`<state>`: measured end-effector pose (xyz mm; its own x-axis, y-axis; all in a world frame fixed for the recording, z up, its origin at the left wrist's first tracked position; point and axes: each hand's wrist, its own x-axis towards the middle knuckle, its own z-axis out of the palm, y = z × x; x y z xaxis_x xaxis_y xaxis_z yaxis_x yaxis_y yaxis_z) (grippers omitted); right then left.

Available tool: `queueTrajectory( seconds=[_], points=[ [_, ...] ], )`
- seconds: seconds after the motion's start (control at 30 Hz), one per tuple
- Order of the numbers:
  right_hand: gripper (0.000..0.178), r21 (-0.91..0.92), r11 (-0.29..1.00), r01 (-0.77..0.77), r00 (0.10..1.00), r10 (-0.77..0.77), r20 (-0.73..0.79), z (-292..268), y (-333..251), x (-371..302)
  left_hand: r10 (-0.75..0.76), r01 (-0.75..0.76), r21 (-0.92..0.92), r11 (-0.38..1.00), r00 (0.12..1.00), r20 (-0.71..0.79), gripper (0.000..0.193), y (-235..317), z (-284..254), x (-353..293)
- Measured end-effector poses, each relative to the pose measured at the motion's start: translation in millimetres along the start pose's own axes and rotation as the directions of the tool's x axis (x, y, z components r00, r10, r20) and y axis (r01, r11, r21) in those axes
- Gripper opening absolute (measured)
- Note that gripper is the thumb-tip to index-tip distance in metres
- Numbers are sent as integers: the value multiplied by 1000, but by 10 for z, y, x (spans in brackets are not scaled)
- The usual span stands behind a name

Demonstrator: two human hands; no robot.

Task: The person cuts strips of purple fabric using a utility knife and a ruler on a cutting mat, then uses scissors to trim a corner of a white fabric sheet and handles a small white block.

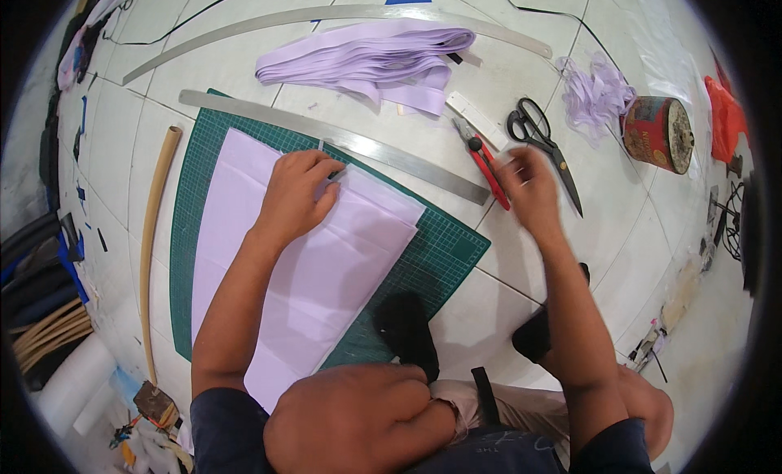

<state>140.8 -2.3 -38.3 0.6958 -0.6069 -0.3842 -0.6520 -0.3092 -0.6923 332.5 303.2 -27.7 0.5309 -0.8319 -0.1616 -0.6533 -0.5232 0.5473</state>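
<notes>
A folded lilac cloth [326, 278] lies on a green cutting mat [191, 189]. My left hand [295, 193] rests on the cloth's far edge, fingers bent and thumb apart from the index finger. Just beyond those fingertips, a steel ruler [383, 152] crosses the mat's far side. My right hand [529, 189], smeared by motion, is over the floor right of the mat. Its fingers look curled, but whether anything is in them does not show. Close beside it are red-handled pliers or cutters [479, 152] and black scissors [547, 144].
A bundle of lilac strips [362, 59] lies beyond the mat, near a longer curved-looking ruler [269, 28]. Lilac scraps [599, 95] and a red tin [658, 133] stand right. A wooden stick [153, 230] lies left. My black-covered feet [407, 327] are close to the mat.
</notes>
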Motion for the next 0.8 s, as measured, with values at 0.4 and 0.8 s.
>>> queueTrajectory(
  seconds=[0.4,0.8],
  points=[
    [60,-627,768,129,991,-128,47,-775,432,350,206,-213,24,977,965,161,36,397,284,357],
    [53,-470,854,-224,972,163,-168,-582,869,-859,317,-341,67,938,918,239,32,350,463,394]
  ],
)
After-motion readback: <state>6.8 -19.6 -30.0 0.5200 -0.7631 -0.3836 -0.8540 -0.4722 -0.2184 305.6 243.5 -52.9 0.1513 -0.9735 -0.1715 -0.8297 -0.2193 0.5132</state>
